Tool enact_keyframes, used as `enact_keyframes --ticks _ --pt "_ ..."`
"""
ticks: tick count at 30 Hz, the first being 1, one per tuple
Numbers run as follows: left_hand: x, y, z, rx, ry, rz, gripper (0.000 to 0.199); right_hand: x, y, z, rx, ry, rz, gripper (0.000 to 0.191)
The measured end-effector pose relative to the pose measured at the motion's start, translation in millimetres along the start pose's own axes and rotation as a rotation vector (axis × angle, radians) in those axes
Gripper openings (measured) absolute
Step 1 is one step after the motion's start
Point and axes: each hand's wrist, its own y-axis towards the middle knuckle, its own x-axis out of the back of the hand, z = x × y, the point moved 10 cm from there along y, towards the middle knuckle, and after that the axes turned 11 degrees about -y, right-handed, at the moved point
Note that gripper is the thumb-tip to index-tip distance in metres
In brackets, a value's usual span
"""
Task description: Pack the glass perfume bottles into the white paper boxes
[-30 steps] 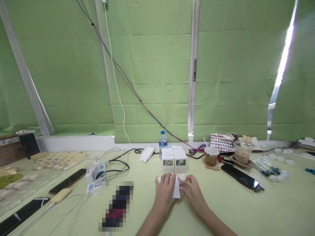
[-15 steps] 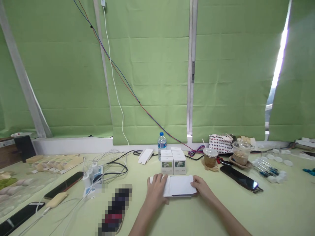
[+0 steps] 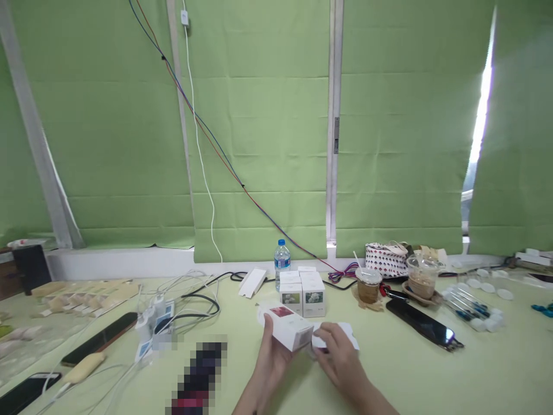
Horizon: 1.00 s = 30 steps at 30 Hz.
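Observation:
My left hand (image 3: 273, 351) holds a white box (image 3: 290, 329) with a red picture on its upper face, tilted above the table. The fingers of my right hand (image 3: 339, 358) are bent and closed at the box's right end, over a flat white card piece (image 3: 347, 334); what they pinch is partly hidden. Just behind, white boxes with flower pictures (image 3: 313, 295) stand close together. To their left lies a folded white carton (image 3: 253, 282).
A water bottle (image 3: 282, 260) stands behind the boxes. Two drink cups (image 3: 368, 285), a patterned pouch (image 3: 386, 259) and a black phone (image 3: 420, 323) are at the right. Cables, a power strip (image 3: 161, 323) and more phones (image 3: 101, 339) lie at the left.
The white card pieces between my hands have given way to a box with a red picture in my left hand. My right hand has moved left and curled inward. The view has shifted slightly.

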Motion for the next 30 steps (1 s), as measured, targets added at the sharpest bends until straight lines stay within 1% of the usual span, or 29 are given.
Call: enact_keyframes --ticks 2,3,7,12,16,17,19,20,21,23,24,26,28,30 --pt "-8.8 -4 11 0.073 -0.106 0.051 0.063 -5 -4 20 0.062 0.005 -0.024 0.033" --pt "-10.8 -5 13 0.087 -0.133 0.059 0.062 -5 -5 24 0.061 0.005 -0.049 0.035" --pt "-7.1 -4 14 0.074 -0.171 0.012 0.056 -3 -4 21 0.018 -0.001 -0.132 0.034" --pt "0.5 -1 17 0.067 -0.158 -0.016 0.058 2 -1 18 0.018 -0.054 -0.146 0.034" --pt "8.5 0 19 0.056 -0.144 -0.044 0.058 6 2 24 0.056 -0.123 -0.154 0.033" --pt "10.3 1 19 0.053 -0.146 -0.057 0.057 8 2 25 0.065 -0.138 -0.164 0.030" --pt "11.4 2 20 0.048 -0.166 -0.071 0.052 9 3 26 0.075 -0.165 -0.179 0.017" --pt "10.1 2 20 0.041 -0.179 -0.064 0.050 9 3 27 0.077 -0.179 -0.182 0.010" --pt "7.7 2 19 0.036 -0.191 -0.048 0.047 8 3 28 0.086 -0.189 -0.182 0.008" --pt "3.1 3 19 0.034 -0.208 -0.008 0.041 3 1 33 0.123 -0.191 -0.176 0.020" --pt "2.2 3 19 0.035 -0.215 0.007 0.038 0 0 36 0.148 -0.176 -0.174 0.023" --pt "2.2 4 20 0.040 -0.212 0.038 0.037 -6 -2 39 0.172 -0.101 -0.155 0.023" --pt "4.8 5 21 0.027 -0.176 0.062 0.048 -11 -2 31 0.100 0.012 -0.126 0.018" --pt "10.6 7 20 -0.018 -0.078 0.045 0.061 -18 -1 19 -0.018 0.139 -0.081 0.014"
